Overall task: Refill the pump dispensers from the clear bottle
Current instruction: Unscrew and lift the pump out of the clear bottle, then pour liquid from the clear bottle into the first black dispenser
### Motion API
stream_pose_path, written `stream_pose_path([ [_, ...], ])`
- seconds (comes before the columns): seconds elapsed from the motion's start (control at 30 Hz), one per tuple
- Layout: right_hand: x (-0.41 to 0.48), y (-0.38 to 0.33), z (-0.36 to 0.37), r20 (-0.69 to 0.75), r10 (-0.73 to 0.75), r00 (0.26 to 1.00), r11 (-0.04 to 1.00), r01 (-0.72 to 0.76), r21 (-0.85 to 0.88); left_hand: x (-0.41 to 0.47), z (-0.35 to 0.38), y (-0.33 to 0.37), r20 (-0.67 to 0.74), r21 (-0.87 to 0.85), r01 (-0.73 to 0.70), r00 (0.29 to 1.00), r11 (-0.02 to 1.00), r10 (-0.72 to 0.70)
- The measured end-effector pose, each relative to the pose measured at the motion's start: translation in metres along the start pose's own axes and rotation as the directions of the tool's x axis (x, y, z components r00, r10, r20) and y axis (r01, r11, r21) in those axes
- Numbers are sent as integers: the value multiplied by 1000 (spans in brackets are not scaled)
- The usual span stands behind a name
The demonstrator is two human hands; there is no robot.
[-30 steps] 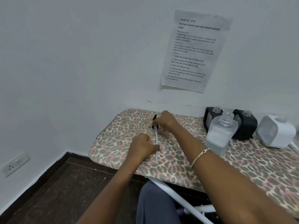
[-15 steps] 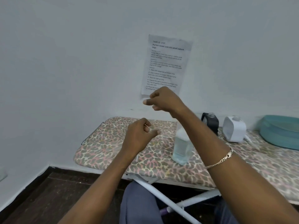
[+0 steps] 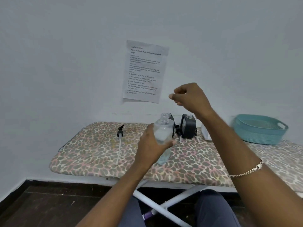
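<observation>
Two dispensers (image 3: 188, 126) stood uncapped. The clear bottle (image 3: 164, 136) was clasped by the left hand (image 3: 152, 145); the right hand (image 3: 188, 97) was loosely curled, empty. Slow, steady tilting was advised.

The left hand (image 3: 151, 145) wraps the clear bottle (image 3: 164, 136) around its middle, the bottle upright with its open neck above the grip and its base on the leopard-print board (image 3: 91, 154) below. Left of the grip lies a black pump head (image 3: 120, 131) with its long tube. Just behind the grip stand two dark dispensers (image 3: 187, 126). Above and right of it, the right hand (image 3: 188, 97) hovers loosely curled, apparently holding nothing.
</observation>
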State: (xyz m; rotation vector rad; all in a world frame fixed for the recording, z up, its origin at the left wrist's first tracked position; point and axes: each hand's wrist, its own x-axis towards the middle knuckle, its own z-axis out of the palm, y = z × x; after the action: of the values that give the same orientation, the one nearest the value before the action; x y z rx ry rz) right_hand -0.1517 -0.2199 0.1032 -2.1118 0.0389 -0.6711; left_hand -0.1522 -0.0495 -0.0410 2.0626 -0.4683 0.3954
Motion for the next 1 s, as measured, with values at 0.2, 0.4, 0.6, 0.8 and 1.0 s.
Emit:
stream_pose_path([
  [0.2, -3, 61, 19, -1, 82, 997, 992, -82, -92, -4, 24, -10, -134, 8, 31, 991, 999, -30],
  [0.4, 5, 112, 58, 2, 178, 984, 974, -176, -141, 6, 25, -19, -183, -31, 56, 981, 998, -61],
  [0.6, 14, 131, 94, 8, 245, 969, 966, -244, -85, 16, 19, -29, -222, 7, 61, 973, 998, -58],
  [0.8, 27, 144, 123, -33, 313, 949, 942, -314, -119, 26, 10, -37, -259, 27, 71, 964, 997, -62],
  [1.0, 28, 144, 133, -45, 344, 938, 928, -347, -136, 28, 9, -43, -275, 44, 65, 960, 997, -50],
])
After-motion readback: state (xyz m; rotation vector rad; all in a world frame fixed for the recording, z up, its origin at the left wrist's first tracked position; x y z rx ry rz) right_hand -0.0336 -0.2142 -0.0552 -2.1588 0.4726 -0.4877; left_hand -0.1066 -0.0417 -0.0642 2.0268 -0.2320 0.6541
